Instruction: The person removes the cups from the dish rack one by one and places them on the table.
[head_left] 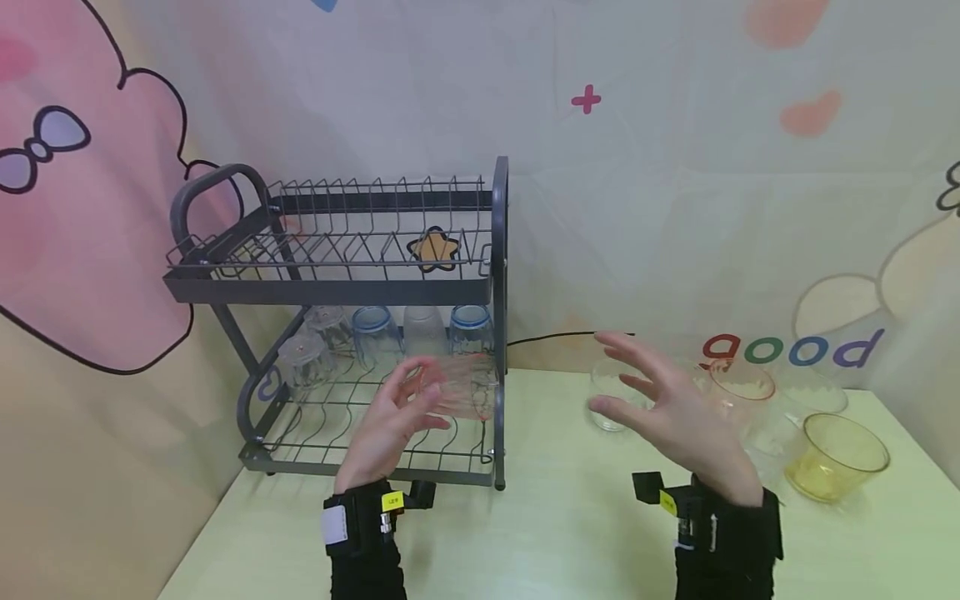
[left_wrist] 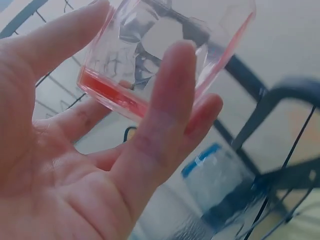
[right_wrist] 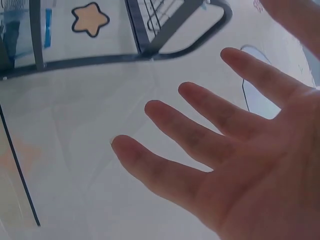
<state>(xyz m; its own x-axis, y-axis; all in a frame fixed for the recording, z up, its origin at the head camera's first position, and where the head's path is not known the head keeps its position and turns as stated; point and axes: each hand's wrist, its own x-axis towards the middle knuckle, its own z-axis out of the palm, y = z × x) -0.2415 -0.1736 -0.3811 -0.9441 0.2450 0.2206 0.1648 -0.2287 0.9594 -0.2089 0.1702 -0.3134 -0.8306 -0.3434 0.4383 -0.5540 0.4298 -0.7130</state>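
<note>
The left hand (head_left: 388, 423) pinches a pink-tinted drinking glass (head_left: 467, 387) between thumb and fingers, holding it sideways before the lower tier of the dark dish rack (head_left: 330, 292), though whether glass and rack touch is hard to tell. The right hand (head_left: 678, 417) is spread and holds nothing, near a clear glass (head_left: 606, 385) on the table (head_left: 555, 517), with a yellow glass cup (head_left: 836, 460) farther right.

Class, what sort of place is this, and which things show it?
Probably a staged, kitchen-like corner indoors: a dish rack holding glasses stands on a pale table, before a cartoon-printed backdrop.
</note>
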